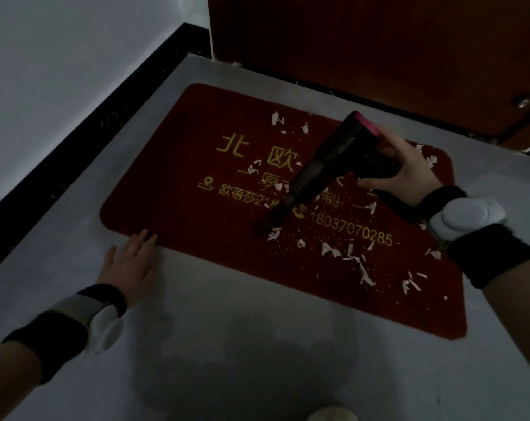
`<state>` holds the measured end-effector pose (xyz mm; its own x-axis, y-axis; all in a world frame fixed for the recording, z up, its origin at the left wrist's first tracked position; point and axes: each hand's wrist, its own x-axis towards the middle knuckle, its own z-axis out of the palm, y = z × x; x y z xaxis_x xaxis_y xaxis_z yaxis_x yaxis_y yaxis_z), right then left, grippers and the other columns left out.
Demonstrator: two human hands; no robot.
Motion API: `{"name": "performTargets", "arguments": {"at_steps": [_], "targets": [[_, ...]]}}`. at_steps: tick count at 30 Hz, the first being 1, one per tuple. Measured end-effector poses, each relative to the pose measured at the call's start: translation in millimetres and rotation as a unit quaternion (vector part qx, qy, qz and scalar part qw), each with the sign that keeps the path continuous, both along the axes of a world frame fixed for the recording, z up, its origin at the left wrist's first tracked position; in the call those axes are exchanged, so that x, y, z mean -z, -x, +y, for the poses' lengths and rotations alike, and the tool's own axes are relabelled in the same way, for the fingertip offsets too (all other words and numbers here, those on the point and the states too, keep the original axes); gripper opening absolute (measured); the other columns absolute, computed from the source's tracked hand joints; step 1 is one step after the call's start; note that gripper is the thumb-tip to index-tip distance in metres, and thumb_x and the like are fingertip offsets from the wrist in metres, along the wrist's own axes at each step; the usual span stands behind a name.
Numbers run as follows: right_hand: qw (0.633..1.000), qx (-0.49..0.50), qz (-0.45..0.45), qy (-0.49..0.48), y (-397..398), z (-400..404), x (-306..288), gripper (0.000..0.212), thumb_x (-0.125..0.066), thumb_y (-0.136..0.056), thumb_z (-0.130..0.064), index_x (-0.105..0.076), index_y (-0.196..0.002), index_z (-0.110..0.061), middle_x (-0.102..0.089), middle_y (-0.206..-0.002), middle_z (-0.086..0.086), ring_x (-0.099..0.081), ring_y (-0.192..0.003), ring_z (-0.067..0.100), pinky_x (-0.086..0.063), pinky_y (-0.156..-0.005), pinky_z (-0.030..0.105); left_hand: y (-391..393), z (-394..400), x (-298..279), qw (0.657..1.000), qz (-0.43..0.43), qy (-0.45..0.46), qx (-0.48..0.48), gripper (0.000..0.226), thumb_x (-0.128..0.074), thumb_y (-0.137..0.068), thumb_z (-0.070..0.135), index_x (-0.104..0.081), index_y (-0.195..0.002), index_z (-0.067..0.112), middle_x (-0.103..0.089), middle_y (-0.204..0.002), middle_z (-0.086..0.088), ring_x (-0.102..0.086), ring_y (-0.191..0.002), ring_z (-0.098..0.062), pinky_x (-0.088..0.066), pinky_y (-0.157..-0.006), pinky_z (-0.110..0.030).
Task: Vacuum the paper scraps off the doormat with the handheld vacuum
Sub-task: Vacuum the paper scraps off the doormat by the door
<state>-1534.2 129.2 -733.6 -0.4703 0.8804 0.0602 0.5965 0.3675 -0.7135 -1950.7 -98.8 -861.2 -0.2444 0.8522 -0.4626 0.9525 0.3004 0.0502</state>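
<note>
Head view, looking down at a dim entryway floor (257,344). At far left, a white wall (60,71) meets the floor along a black baseboard (84,141). My left hand (130,265) lies flat on the floor, fingers straight and together, the fingertips touching the near left edge of the doormat (178,189); it holds nothing. A black wristband with a pale grey device (102,326) sits on that wrist. The doormat is dark red with yellow characters and a telephone number, and lies at an angle in front of a brown door (379,50) at the top of the view. Near the mat's centre, the handheld vacuum (321,168), black with a pink band at its rear end, slants downward to the left, its narrow nozzle tip on the mat just beside a white scrap. My right hand (406,174) grips the vacuum's body, thumb and fingers curled around it, with a matching band and grey device (467,217) on the wrist. The paper scraps (360,262) are white torn bits, a few above the vacuum near the mat's far edge, most scattered over the right half of the mat, below and right of the nozzle, with fine specks among them. At the bottom edge, a pale rounded object (330,414) is partly visible; I cannot tell what it is.
</note>
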Motion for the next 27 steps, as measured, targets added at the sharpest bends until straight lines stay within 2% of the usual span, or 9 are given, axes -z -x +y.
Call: {"name": "performTargets", "arguments": {"at_steps": [3, 7, 11, 13, 16, 18, 20, 24, 27], "targets": [[0.997, 0.041, 0.035, -0.052, 5, 0, 8, 0.089, -0.077, -0.073, -0.003, -0.030, -0.144, -0.029, -0.044, -0.135, -0.011, -0.041, -0.122, -0.002, -0.033, -0.098, 0.009, -1, 2, -2, 1.000, 0.009, 0.009, 0.001, 0.064, -0.034, -0.099, 0.027, 0.004, -0.150, 0.021, 0.008, -0.159, -0.003, -0.001, -0.147, -0.021, -0.004, -0.118, -0.042], [0.994, 0.051, 0.054, -0.074, 11, 2, 14, 0.089, -0.076, -0.075, -0.006, -0.028, -0.147, -0.030, -0.044, -0.140, -0.008, -0.042, -0.126, 0.002, -0.035, -0.098, 0.009, 1, 1, -1, 1.000, 0.002, 0.003, 0.001, 0.064, -0.036, -0.099, 0.027, 0.002, -0.151, 0.020, 0.007, -0.159, -0.004, -0.002, -0.147, -0.022, -0.005, -0.117, -0.042], [0.996, 0.026, 0.046, -0.076, 10, 4, 10, 0.089, -0.077, -0.074, -0.002, -0.030, -0.147, -0.025, -0.042, -0.136, -0.016, -0.041, -0.126, 0.001, -0.034, -0.100, 0.008, 1, 0, 0, 1.000, -0.013, -0.003, -0.003, 0.064, -0.036, -0.099, 0.026, 0.001, -0.151, 0.020, 0.007, -0.159, -0.004, -0.001, -0.147, -0.022, -0.004, -0.117, -0.042], [0.997, 0.020, 0.034, -0.068, 10, 4, 7, 0.091, -0.078, -0.072, -0.003, -0.031, -0.145, -0.030, -0.042, -0.139, -0.011, -0.041, -0.127, 0.004, -0.035, -0.103, 0.015, 1, 0, 0, 1.000, -0.013, -0.003, 0.001, 0.064, -0.035, -0.099, 0.027, 0.002, -0.151, 0.021, 0.007, -0.159, -0.004, -0.001, -0.147, -0.022, -0.004, -0.117, -0.042], [0.998, 0.014, 0.028, -0.057, 11, 1, 4, 0.090, -0.078, -0.072, -0.002, -0.030, -0.138, -0.039, -0.041, -0.140, -0.007, -0.038, -0.125, -0.001, -0.031, -0.102, 0.008, 1, 0, -1, 1.000, -0.011, -0.003, 0.002, 0.064, -0.035, -0.099, 0.028, 0.002, -0.151, 0.020, 0.007, -0.159, -0.004, -0.001, -0.147, -0.022, -0.005, -0.118, -0.042], [0.999, 0.005, 0.026, -0.048, 12, -1, 5, 0.089, -0.078, -0.071, -0.001, -0.030, -0.139, -0.033, -0.041, -0.137, -0.014, -0.038, -0.121, -0.013, -0.028, -0.098, 0.000, 0, 0, -1, 1.000, -0.012, -0.002, 0.001, 0.065, -0.036, -0.099, 0.028, 0.002, -0.151, 0.020, 0.008, -0.159, -0.004, -0.001, -0.147, -0.021, -0.004, -0.118, -0.042], [0.999, -0.011, 0.018, -0.024, 12, -2, 8, 0.089, -0.077, -0.071, 0.000, -0.030, -0.141, -0.030, -0.040, -0.132, -0.023, -0.039, -0.117, -0.020, -0.031, -0.096, 0.001, -1, 0, -1, 1.000, -0.023, -0.006, -0.002, 0.064, -0.035, -0.099, 0.028, 0.002, -0.151, 0.020, 0.007, -0.159, -0.004, -0.001, -0.147, -0.022, -0.004, -0.118, -0.042], [0.999, -0.037, 0.011, 0.015, 16, -3, 11, 0.091, -0.079, -0.071, -0.004, -0.030, -0.139, -0.039, -0.042, -0.140, -0.014, -0.049, -0.122, 0.011, -0.039, -0.101, 0.026, 0, 0, -1, 1.000, -0.020, -0.003, 0.002, 0.063, -0.034, -0.100, 0.030, 0.002, -0.151, 0.020, 0.008, -0.159, -0.004, 0.000, -0.147, -0.022, -0.003, -0.118, -0.042], [0.999, -0.034, 0.016, 0.015, 22, -4, 12, 0.089, -0.078, -0.072, -0.002, -0.032, -0.141, -0.032, -0.043, -0.138, -0.011, -0.050, -0.119, 0.012, -0.039, -0.095, 0.015, 1, 0, -1, 1.000, -0.018, 0.001, 0.001, 0.063, -0.033, -0.100, 0.030, 0.003, -0.151, 0.020, 0.009, -0.159, -0.004, 0.000, -0.147, -0.021, -0.004, -0.117, -0.042]]}}
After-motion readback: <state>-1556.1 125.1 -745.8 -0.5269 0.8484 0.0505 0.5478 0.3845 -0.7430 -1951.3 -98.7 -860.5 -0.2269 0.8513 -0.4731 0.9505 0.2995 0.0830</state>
